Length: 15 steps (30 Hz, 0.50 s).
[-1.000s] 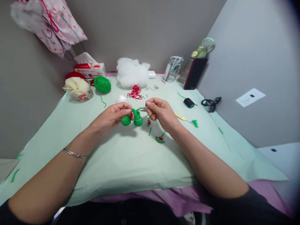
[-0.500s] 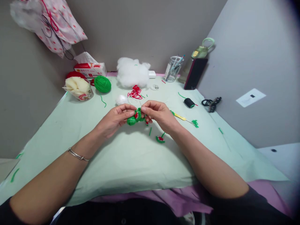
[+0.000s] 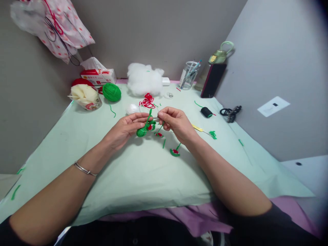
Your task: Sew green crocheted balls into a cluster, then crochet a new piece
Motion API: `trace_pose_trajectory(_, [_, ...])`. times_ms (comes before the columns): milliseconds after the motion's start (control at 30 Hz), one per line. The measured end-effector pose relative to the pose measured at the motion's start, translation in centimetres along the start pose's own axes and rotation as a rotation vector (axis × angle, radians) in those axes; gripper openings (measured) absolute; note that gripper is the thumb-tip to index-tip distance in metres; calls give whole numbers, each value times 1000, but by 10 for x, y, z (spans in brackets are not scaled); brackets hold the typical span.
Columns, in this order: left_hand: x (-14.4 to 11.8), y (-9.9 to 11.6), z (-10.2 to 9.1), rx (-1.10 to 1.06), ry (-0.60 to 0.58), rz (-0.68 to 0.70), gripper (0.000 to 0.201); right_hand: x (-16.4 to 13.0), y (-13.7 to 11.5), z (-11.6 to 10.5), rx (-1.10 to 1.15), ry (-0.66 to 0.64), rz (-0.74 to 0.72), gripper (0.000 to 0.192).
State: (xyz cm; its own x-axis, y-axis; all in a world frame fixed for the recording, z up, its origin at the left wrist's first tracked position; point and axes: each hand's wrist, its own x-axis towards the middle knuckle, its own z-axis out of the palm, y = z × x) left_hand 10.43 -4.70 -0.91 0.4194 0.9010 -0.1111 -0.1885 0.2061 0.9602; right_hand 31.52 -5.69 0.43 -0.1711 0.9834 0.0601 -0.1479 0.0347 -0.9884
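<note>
Head view: 2 hands [image 3: 127,128] close together

The back wall [image 3: 159,34] and left wall [image 3: 25,112] are gray. The right wall [image 3: 258,65] looks lighter and has a white panel [image 3: 273,106] on it. Pale green cloth [image 3: 123,184] covers the desk [image 3: 74,147]. Purple cloth [image 3: 187,217] shows below its front edge.

Green strand [image 3: 150,112] raised against left hand [image 3: 128,127], small red-green piece [image 3: 159,134] turned sideways
</note>
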Motion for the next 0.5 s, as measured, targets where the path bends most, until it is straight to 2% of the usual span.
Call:
trace_pose_trajectory(167, [0, 0, -1, -43, -11, 8, 30, -1, 0, 1, 11, -15, -12, 38])
trace_pose_trajectory(500, [0, 2, -2, -117, -35, 2, 35, 1, 2, 0, -4, 4, 8, 37])
